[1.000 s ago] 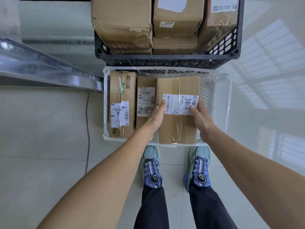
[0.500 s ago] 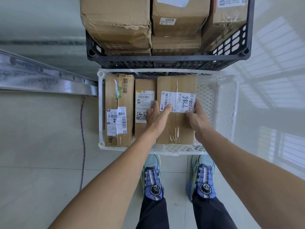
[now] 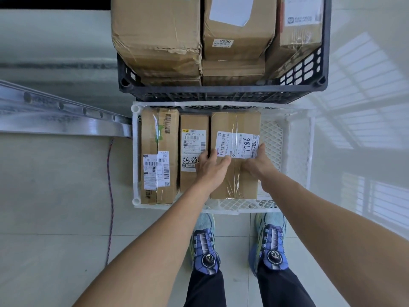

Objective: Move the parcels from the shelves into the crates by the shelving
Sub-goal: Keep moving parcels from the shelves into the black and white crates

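From the head camera, the left hand [image 3: 211, 168] and right hand [image 3: 254, 166] have their grip closed on the sides of the parcel [image 3: 234, 122], low in the white crate [image 3: 273, 138]; best seat it flat, then release straight upward.

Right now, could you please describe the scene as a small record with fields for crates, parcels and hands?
near crate: white plastic mesh crate, three parcels inside
held parcel: brown cardboard parcel labelled 7786, rightmost in it
hands: left hand and right hand hold its left and right sides
far crate: black plastic crate, filled with larger brown cardboard boxes
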Demonstrator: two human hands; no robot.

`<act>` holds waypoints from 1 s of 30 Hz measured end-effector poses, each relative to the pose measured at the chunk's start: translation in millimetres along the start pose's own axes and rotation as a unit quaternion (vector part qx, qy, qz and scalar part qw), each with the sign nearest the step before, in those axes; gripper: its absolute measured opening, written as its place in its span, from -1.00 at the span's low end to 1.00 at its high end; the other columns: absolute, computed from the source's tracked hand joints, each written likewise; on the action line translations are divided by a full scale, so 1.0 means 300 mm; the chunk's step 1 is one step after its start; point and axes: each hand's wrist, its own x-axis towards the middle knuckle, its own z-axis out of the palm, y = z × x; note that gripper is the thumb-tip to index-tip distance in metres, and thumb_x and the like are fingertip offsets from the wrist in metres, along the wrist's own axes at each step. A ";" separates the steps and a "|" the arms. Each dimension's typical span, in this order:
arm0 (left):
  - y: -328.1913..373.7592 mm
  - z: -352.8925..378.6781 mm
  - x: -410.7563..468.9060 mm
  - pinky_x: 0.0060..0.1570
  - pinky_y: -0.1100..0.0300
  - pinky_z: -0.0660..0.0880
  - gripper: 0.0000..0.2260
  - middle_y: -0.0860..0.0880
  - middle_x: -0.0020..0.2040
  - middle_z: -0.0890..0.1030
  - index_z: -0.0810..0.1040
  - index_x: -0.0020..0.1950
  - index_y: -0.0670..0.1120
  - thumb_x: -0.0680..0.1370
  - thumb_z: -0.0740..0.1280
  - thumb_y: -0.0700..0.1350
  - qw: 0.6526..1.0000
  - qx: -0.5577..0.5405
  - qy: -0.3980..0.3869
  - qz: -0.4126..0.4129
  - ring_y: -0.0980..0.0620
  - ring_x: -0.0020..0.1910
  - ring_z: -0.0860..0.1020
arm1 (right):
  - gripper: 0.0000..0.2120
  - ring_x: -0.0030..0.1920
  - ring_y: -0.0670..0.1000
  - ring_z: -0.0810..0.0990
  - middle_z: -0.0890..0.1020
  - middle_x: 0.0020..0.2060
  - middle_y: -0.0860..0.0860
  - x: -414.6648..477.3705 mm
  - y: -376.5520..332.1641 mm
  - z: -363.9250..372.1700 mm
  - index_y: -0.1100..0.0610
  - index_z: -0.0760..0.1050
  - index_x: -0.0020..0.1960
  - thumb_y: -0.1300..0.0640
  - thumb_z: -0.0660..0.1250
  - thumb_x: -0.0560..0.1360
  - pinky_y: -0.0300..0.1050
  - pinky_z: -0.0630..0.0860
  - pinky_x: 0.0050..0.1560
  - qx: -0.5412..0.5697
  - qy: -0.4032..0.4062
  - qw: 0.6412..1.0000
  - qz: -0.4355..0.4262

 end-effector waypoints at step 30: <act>0.988 -0.719 -1.688 0.58 -0.17 -0.02 -0.40 -0.05 0.69 -0.17 -0.02 0.69 -0.01 0.71 -0.03 0.21 0.882 0.369 0.190 0.220 -0.11 0.66 -0.16 | -0.46 0.64 0.15 0.00 0.04 0.65 0.11 -1.815 -0.908 -0.659 0.18 0.12 0.61 -0.05 0.03 0.70 0.26 0.07 0.57 -0.377 0.205 0.823 -0.371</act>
